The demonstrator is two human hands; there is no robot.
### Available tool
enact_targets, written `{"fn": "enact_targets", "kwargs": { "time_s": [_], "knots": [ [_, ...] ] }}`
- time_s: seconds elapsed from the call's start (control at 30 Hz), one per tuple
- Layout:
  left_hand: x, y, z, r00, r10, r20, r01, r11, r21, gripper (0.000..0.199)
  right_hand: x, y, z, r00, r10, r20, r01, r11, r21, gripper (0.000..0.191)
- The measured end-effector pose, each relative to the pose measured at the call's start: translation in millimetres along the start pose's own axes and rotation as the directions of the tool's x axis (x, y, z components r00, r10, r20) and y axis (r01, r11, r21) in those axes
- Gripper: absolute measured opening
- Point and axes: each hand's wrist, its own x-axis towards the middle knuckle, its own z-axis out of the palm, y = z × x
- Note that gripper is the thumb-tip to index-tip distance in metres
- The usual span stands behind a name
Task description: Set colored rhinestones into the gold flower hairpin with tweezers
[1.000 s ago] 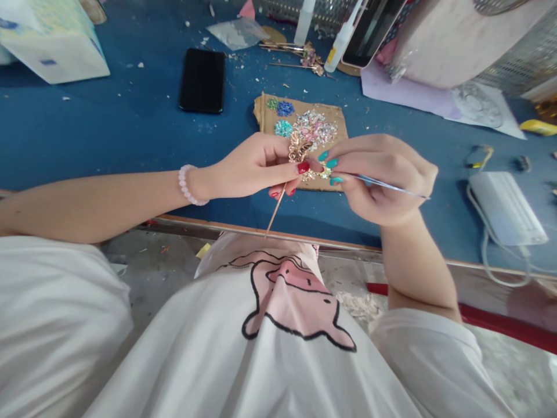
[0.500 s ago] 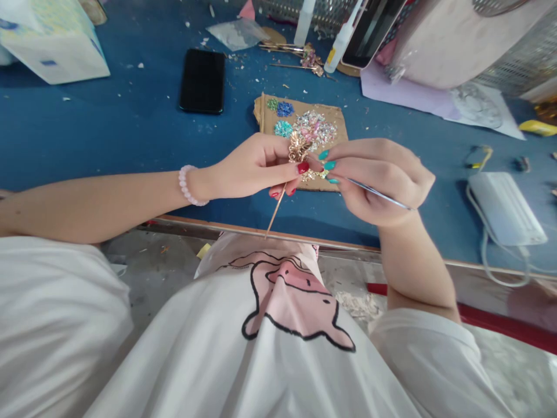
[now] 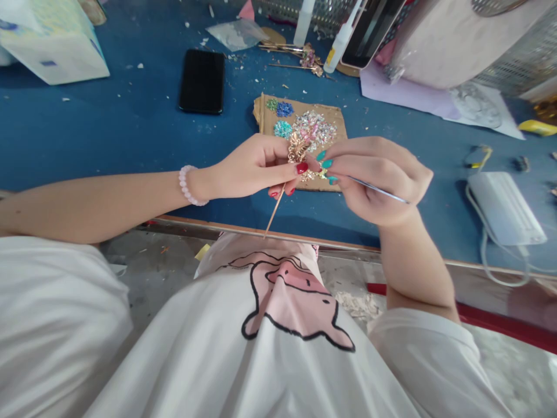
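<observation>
My left hand [image 3: 255, 167] is closed around a gold hairpin [image 3: 297, 148], its ornate metal head showing above the thumb and its thin stick slanting down toward the table edge. Close by on the right, my right hand [image 3: 378, 177] pinches a slim metal tool [image 3: 374, 187], perhaps tweezers; its tip is hidden by the fingers. The right fingertips are at the ornament's right side, and I cannot tell if they touch it. Beneath both hands lies a piece of cardboard [image 3: 339, 116] bearing small piles of pale and pink beads [image 3: 317, 129], turquoise beads [image 3: 282, 129], blue beads [image 3: 285, 109] and green beads [image 3: 272, 104].
A black phone [image 3: 202, 81] lies left of the cardboard. Behind it are a plastic bag [image 3: 237, 33], more hairpins [image 3: 307, 58] and a glue bottle [image 3: 342, 46]. A tissue box [image 3: 65, 52] stands at far left, a white power bank [image 3: 507, 209] with a cable at right.
My right hand has shifted very slightly left, with the metal tool still in its fingers. The left hand and the hairpin are almost unmoved.
</observation>
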Motion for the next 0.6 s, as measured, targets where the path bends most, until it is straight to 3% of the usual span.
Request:
{"fn": "enact_targets", "kwargs": {
  "time_s": [0.6],
  "knots": [
    [0.8, -3.0, -0.4, 1.0, 0.012, -0.003, -0.012, 0.999, 0.05, 0.049, 0.1, 0.2, 0.8, 0.997, -0.024, -0.07, 0.029, 0.997, 0.072, 0.03]
  ]
}}
